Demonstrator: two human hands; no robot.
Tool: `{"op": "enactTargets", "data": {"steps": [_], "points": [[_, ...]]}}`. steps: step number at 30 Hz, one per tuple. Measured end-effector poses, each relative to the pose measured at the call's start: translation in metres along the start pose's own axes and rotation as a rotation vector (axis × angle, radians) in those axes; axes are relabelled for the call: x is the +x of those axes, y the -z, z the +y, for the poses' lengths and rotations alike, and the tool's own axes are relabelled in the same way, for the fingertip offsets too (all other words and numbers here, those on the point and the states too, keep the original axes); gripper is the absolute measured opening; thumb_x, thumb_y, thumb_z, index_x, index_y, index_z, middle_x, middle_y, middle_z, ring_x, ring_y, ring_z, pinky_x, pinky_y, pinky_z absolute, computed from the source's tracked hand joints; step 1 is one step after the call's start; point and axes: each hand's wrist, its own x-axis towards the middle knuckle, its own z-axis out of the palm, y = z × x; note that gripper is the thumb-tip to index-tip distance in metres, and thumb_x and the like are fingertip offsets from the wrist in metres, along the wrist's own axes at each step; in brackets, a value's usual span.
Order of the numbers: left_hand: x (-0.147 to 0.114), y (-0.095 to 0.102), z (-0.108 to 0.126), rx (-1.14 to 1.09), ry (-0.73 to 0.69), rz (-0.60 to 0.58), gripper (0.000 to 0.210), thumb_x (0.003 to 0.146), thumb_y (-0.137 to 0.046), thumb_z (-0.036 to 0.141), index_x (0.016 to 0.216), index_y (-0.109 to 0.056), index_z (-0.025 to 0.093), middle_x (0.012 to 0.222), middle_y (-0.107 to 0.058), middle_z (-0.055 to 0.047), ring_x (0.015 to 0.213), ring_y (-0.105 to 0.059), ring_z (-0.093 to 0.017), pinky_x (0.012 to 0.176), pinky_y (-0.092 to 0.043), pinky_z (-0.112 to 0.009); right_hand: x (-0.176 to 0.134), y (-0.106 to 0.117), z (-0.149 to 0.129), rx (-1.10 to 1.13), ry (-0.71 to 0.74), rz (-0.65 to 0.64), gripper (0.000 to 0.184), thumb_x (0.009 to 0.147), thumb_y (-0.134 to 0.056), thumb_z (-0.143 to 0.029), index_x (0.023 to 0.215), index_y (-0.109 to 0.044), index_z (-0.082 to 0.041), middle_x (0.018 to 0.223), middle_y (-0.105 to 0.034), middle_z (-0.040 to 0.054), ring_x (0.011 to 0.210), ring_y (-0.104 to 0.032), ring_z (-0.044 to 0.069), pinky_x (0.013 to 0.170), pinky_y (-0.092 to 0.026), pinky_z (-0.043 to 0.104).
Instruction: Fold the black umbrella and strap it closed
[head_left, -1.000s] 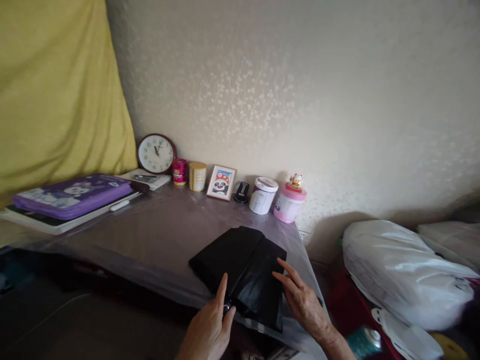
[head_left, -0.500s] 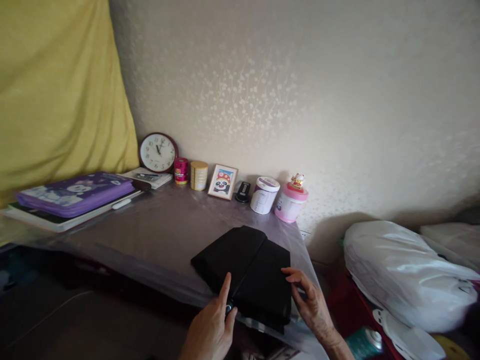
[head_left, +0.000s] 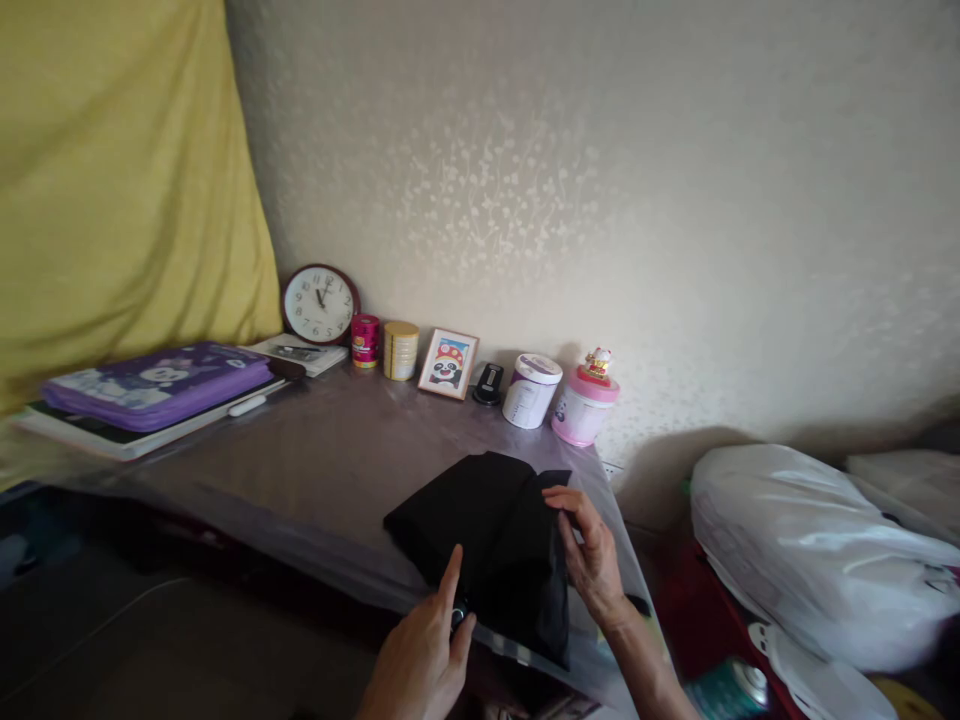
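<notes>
A black folding umbrella [head_left: 469,510] lies collapsed at the table's front right, its dark fabric panels spread flat. My left hand [head_left: 427,650] grips it at the near end, forefinger stretched along the fabric. A dark, round part with a shiny ring [head_left: 458,612] shows between my left thumb and forefinger. My right hand [head_left: 592,550] pinches the right edge of a fabric panel between thumb and fingers. That panel is partly lifted and folded inward. Where the umbrella's handle runs inside my left palm is hidden.
Along the wall stand a clock [head_left: 321,305], a pink tin [head_left: 365,341], a yellow canister [head_left: 401,351], a panda picture frame [head_left: 448,364] and two tubs. A purple case [head_left: 157,388] lies left. Right of the table are a white bag [head_left: 810,550] and a spray can [head_left: 727,688].
My right hand has moved up and left, bringing the umbrella's right panel edge inward. My left hand keeps its place and grip.
</notes>
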Motion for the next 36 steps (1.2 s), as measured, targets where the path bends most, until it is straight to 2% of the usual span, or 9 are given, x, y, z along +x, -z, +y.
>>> {"op": "enactTargets", "data": {"steps": [7, 12, 15, 21, 26, 28, 30, 32, 36], "points": [[0.002, 0.001, -0.001, -0.039, -0.022, 0.007, 0.061, 0.088, -0.033, 0.031, 0.142, -0.006, 0.021, 0.114, -0.062, -0.008, 0.098, -0.061, -0.018, 0.082, -0.042, -0.025, 0.035, -0.054, -0.006, 0.014, 0.086, 0.070, 0.018, 0.088, -0.038, -0.015, 0.101, -0.049, -0.023, 0.097, -0.055, 0.0052, 0.095, -0.055, 0.015, 0.084, -0.045, 0.032], [0.004, -0.004, -0.005, -0.032, -0.028, 0.035, 0.061, 0.087, -0.035, 0.031, 0.142, -0.010, 0.022, 0.118, -0.060, -0.007, 0.099, -0.060, -0.018, 0.082, -0.042, -0.023, 0.043, -0.088, -0.011, -0.060, 0.113, 0.058, 0.018, 0.089, -0.036, -0.013, 0.100, -0.048, -0.021, 0.100, -0.055, 0.0063, 0.096, -0.055, 0.014, 0.083, -0.046, 0.028], [0.004, -0.007, -0.007, -0.007, -0.035, 0.056, 0.059, 0.087, -0.035, 0.031, 0.142, -0.015, 0.019, 0.118, -0.060, -0.009, 0.098, -0.061, -0.019, 0.081, -0.043, -0.024, 0.042, -0.101, -0.012, -0.140, 0.069, 0.016, 0.019, 0.090, -0.033, -0.014, 0.100, -0.048, -0.021, 0.101, -0.055, 0.0066, 0.096, -0.056, 0.014, 0.081, -0.047, 0.026], [0.004, -0.007, -0.003, 0.017, -0.039, 0.061, 0.057, 0.088, -0.035, 0.028, 0.141, -0.019, 0.015, 0.114, -0.062, -0.011, 0.100, -0.060, -0.019, 0.085, -0.042, -0.026, 0.043, -0.109, -0.016, -0.327, 0.004, -0.168, 0.021, 0.090, -0.033, -0.015, 0.100, -0.050, -0.022, 0.104, -0.056, 0.0053, 0.088, -0.060, 0.014, 0.071, -0.049, 0.022], [0.002, -0.007, 0.000, 0.042, -0.054, 0.072, 0.055, 0.088, -0.033, 0.026, 0.141, -0.020, 0.015, 0.124, -0.055, -0.012, 0.104, -0.058, -0.019, 0.086, -0.042, -0.026, 0.044, -0.108, -0.016, -0.413, 0.020, -0.226, 0.021, 0.089, -0.034, -0.013, 0.101, -0.049, -0.021, 0.103, -0.057, 0.0041, 0.082, -0.061, 0.013, 0.064, -0.049, 0.020], [0.000, -0.006, 0.001, 0.017, -0.058, 0.085, 0.059, 0.088, -0.032, 0.026, 0.142, -0.012, 0.014, 0.126, -0.053, -0.013, 0.104, -0.058, -0.018, 0.085, -0.043, -0.025, 0.044, -0.109, -0.016, -0.431, 0.030, -0.236, 0.020, 0.089, -0.034, -0.013, 0.100, -0.050, -0.021, 0.102, -0.057, 0.0041, 0.081, -0.061, 0.013, 0.062, -0.048, 0.019], [-0.002, -0.005, 0.001, -0.026, -0.067, 0.091, 0.067, 0.088, -0.033, 0.025, 0.142, 0.005, 0.014, 0.121, -0.057, -0.012, 0.099, -0.060, -0.017, 0.081, -0.044, -0.023, 0.044, -0.109, -0.016, -0.446, 0.035, -0.241, 0.020, 0.089, -0.034, -0.013, 0.099, -0.050, -0.021, 0.102, -0.057, 0.0040, 0.079, -0.061, 0.012, 0.060, -0.048, 0.019], [-0.003, -0.004, 0.002, -0.019, -0.088, 0.093, 0.070, 0.088, -0.033, 0.023, 0.140, 0.014, 0.018, 0.112, -0.062, -0.009, 0.090, -0.062, -0.015, 0.077, -0.044, -0.022, 0.044, -0.110, -0.015, -0.466, 0.039, -0.247, 0.019, 0.089, -0.035, -0.014, 0.099, -0.050, -0.021, 0.103, -0.057, 0.0038, 0.077, -0.061, 0.012, 0.057, -0.047, 0.018], [-0.003, -0.003, 0.004, 0.149, -0.115, 0.043, 0.061, 0.089, -0.028, 0.019, 0.140, 0.002, 0.033, 0.097, -0.064, -0.006, 0.083, -0.063, -0.017, 0.074, -0.045, -0.025, 0.045, -0.111, -0.016, -0.489, 0.056, -0.270, 0.019, 0.089, -0.037, -0.014, 0.099, -0.052, -0.021, 0.103, -0.057, 0.0033, 0.075, -0.061, 0.011, 0.056, -0.046, 0.017]]}}
